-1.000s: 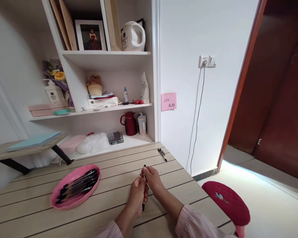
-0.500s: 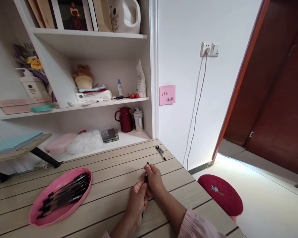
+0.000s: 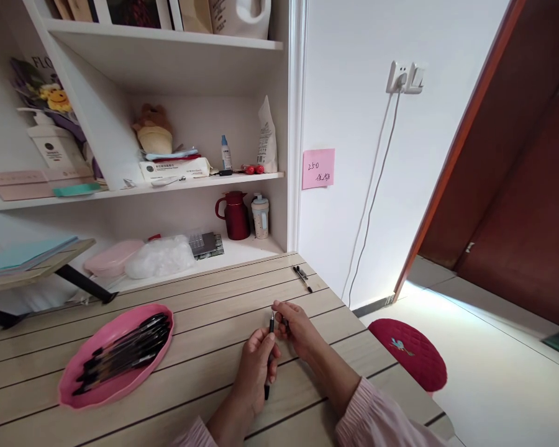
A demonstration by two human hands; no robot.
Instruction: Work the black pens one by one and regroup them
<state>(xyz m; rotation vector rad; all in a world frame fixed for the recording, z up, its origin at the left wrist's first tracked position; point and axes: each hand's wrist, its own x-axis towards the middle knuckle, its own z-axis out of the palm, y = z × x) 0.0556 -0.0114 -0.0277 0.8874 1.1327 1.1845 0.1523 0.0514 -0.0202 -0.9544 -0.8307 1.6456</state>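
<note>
My left hand [image 3: 259, 360] is closed round a black pen [image 3: 267, 392], which stands tilted with its pale, pointed tip up. The pen's lower end sticks out below my fingers. Just right of that tip, my right hand [image 3: 297, 328] pinches a small black pen cap [image 3: 285, 321], mostly covered by the fingers. To the left on the table sits a pink oval tray [image 3: 69, 397] with a bundle of black pens [image 3: 125, 354] in it. Farther back, near the table's right edge, lie a few pen parts [image 3: 302, 278].
The slatted wooden table [image 3: 205, 397] meets a white shelf unit [image 3: 289, 211] holding a red jug [image 3: 236, 216] and a tumbler [image 3: 260, 217]. A small raised stand [image 3: 81, 253] is at the left. Beyond the table's right edge stands a red padded stool [image 3: 410, 354].
My right hand has drawn off the pen's upper end with the cap, baring the tip. My left hand still grips the pen. The camera view has tilted down slightly.
</note>
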